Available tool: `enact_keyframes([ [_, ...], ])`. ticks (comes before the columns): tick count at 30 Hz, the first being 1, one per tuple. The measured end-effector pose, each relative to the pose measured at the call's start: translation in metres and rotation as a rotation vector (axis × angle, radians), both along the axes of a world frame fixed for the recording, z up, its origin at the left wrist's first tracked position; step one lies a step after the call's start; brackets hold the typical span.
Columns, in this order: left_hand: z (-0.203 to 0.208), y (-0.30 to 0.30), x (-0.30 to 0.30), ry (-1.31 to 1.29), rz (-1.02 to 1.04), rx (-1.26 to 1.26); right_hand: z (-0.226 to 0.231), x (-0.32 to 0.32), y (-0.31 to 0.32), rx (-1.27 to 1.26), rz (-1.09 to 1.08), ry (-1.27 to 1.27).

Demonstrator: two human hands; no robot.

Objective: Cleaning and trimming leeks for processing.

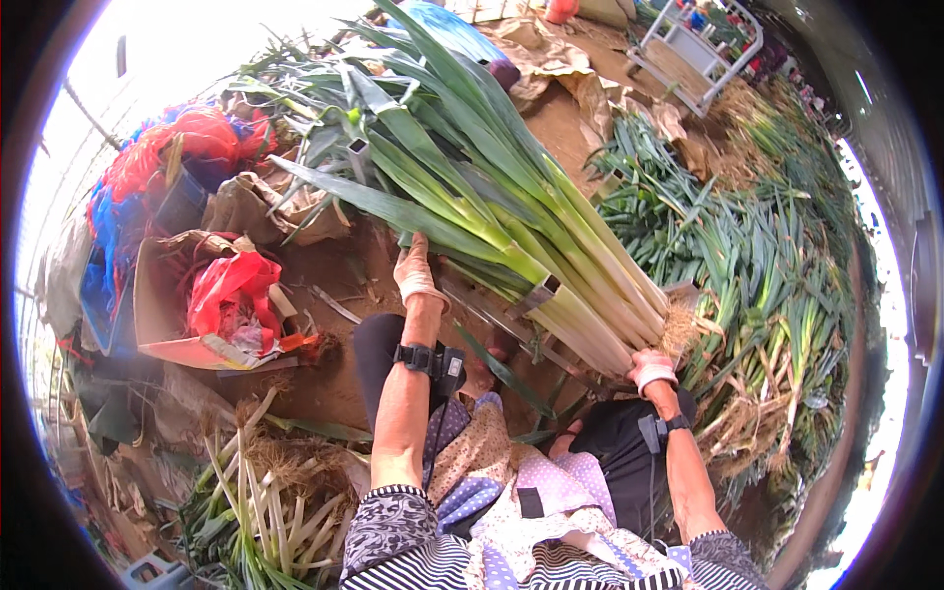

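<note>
A big bundle of leeks (492, 197) lies slantwise before me on a metal rack (536, 295), green leaves to the upper left, white shanks and roots to the lower right. My left hand (418, 273), wrapped at the palm, grips the near edge of the bundle by the leaves; its fingertips are partly under them. At the root end, my right hand (651, 369) is closed round the white shanks, its fingers partly hidden. Upright metal posts of the rack stand against the bundle's sides.
More leeks (757, 285) are heaped along the right. Loose leeks (265, 492) with roots lie at the lower left. A carton (177, 315) with a red plastic bag (236, 295) stands left, below red and blue netting (187, 143). A white metal frame (698, 54) stands at the back right.
</note>
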State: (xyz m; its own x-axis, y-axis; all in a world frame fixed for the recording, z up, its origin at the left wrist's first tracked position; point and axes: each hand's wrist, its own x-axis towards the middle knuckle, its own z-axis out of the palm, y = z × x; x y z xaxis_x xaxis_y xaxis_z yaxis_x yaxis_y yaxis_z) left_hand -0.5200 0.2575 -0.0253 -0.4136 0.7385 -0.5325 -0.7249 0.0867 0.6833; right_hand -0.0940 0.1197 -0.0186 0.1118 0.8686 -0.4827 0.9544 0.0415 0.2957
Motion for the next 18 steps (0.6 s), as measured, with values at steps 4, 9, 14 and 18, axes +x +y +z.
enact_keyframes([
  [4,0.04,-0.001,-0.009,0.16,0.466,0.17,0.003,0.003,-0.002,0.009,-0.057,-0.03],
  [9,0.076,-0.029,-0.084,0.4,0.966,0.179,0.007,-0.001,0.001,-0.016,-0.048,-0.046],
  [14,0.043,-0.049,-0.117,0.423,0.937,0.075,0.015,-0.005,-0.002,0.025,-0.069,-0.052],
  [18,-0.013,-0.065,-0.159,0.699,0.585,-0.161,0.009,-0.015,-0.003,0.084,0.023,0.002],
])
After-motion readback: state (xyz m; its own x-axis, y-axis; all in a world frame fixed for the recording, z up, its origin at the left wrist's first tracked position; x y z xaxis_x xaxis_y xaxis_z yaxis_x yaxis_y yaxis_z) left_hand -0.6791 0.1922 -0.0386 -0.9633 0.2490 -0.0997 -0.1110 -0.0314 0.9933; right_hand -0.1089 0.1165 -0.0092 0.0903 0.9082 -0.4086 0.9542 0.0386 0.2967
